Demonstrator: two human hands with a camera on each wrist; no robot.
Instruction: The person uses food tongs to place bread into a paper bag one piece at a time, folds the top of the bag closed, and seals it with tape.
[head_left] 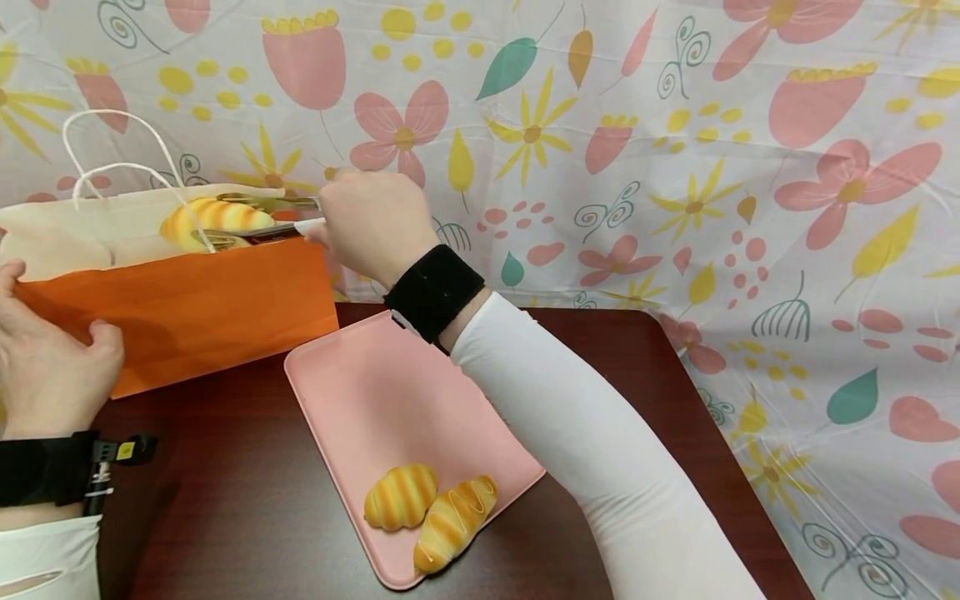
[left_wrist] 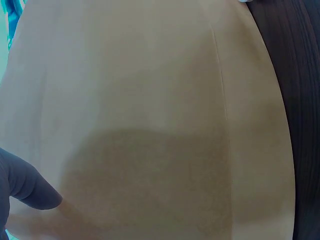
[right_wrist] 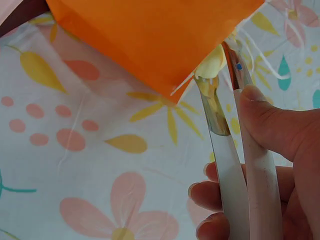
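An orange paper bag point(head_left: 225, 308) with a cream inside and white cord handles stands at the left on the table. My right hand point(head_left: 378, 221) grips metal tongs with white handles point(right_wrist: 262, 175), which reach in over the bag's mouth. A striped yellow bread roll point(head_left: 217, 218) lies between the tongs' ends at the opening, partly behind a cord handle. My left hand point(head_left: 56, 367) rests against the bag's left end, its thumb point(left_wrist: 37, 187) spread away from the fingers. In the left wrist view, the bag's side fills most of the picture.
A pink tray point(head_left: 405, 400) lies on the dark wooden table point(head_left: 247, 500), right of the bag. Two bread rolls sit at its near end, a short one point(head_left: 401, 497) and a longer one point(head_left: 455, 523). A flower-patterned cloth point(head_left: 600, 150) hangs behind.
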